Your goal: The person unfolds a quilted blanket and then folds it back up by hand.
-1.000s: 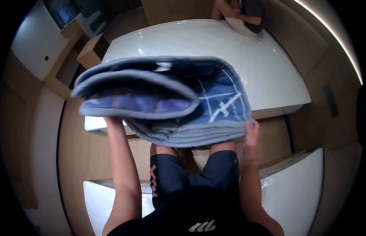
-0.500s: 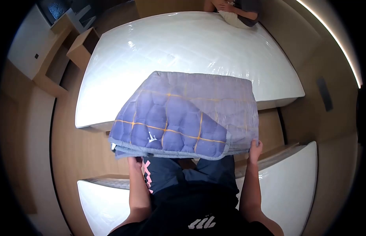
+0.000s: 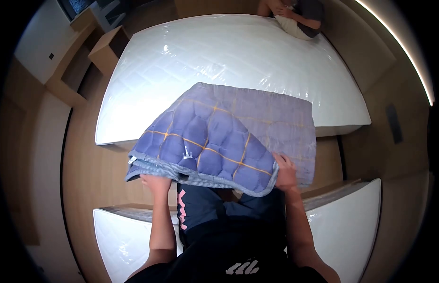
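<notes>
A folded purple-blue quilted mattress pad (image 3: 214, 137) with a yellow grid, a small white crown mark and a striped border is held in front of my body. Its far and right part looks paler and greyer. My left hand (image 3: 155, 183) is closed on the layered front edge near the left corner, its fingers partly hidden by the fabric. On the other side, my right hand (image 3: 285, 172) grips the striped border near the front right corner, fingers over the top. The pad's far part overlaps the near edge of the large white mattress (image 3: 181, 61) in view.
Behind me lies another white mattress (image 3: 344, 217), split from the first by a strip of wooden floor (image 3: 85, 188). Someone in a dark top (image 3: 306, 16) sits at the far mattress edge. Wooden furniture (image 3: 105, 49) stands at left, a panelled wall (image 3: 375, 70) at right.
My right hand has moved from the pad's right outer edge inward onto the striped border. My left hand has come slightly up and left. The pad's front corner now hangs lower.
</notes>
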`<state>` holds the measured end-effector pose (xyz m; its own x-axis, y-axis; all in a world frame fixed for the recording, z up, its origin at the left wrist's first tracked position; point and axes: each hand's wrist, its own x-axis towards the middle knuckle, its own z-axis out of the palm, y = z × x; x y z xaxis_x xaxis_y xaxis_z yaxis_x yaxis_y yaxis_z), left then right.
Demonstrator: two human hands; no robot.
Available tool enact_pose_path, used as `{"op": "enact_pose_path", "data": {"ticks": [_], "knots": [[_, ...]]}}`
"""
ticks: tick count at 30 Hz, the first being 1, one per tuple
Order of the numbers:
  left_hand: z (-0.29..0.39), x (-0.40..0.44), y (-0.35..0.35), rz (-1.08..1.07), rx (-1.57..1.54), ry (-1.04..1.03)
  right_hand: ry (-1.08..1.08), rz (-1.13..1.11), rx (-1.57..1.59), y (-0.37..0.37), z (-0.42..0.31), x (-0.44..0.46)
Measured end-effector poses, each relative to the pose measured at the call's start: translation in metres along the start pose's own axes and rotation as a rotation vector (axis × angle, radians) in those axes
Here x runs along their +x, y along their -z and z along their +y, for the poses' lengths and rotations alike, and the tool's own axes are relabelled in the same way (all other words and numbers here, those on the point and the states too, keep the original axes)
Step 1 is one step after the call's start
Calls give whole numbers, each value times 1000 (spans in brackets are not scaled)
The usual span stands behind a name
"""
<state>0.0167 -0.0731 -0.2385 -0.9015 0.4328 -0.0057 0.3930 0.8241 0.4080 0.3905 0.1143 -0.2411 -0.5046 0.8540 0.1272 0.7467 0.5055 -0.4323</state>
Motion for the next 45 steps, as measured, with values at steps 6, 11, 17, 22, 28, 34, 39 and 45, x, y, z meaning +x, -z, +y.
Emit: {"op": "enact_pose_path", "data": {"ticks": [6, 11, 17, 22, 28, 34, 39, 45], "knots": [[-41, 85, -72, -449, -1364, -80, 331, -12, 384, -22, -59, 25], [-6, 164, 59, -497, -2023, 4, 764, -315, 689, -8, -183, 16], [-66, 192, 9, -599, -1727, 62, 732, -341, 675, -17, -183, 4], [-109, 91, -76, -434, -1771, 647, 125, 76, 254, -16, -29, -7], [-137, 65, -128, -175, -1343, 476, -139, 132, -75, 30, 94, -61], [-43, 44, -75, 242, -222, -662, -210, -47, -185, 15, 97, -69], [37, -3, -31, -150, 101, -971, -263, -55, -203, 22, 79, -48], [23, 30, -66, 50, 86, -882, -255, 44, -341, 37, 60, -47]]}}
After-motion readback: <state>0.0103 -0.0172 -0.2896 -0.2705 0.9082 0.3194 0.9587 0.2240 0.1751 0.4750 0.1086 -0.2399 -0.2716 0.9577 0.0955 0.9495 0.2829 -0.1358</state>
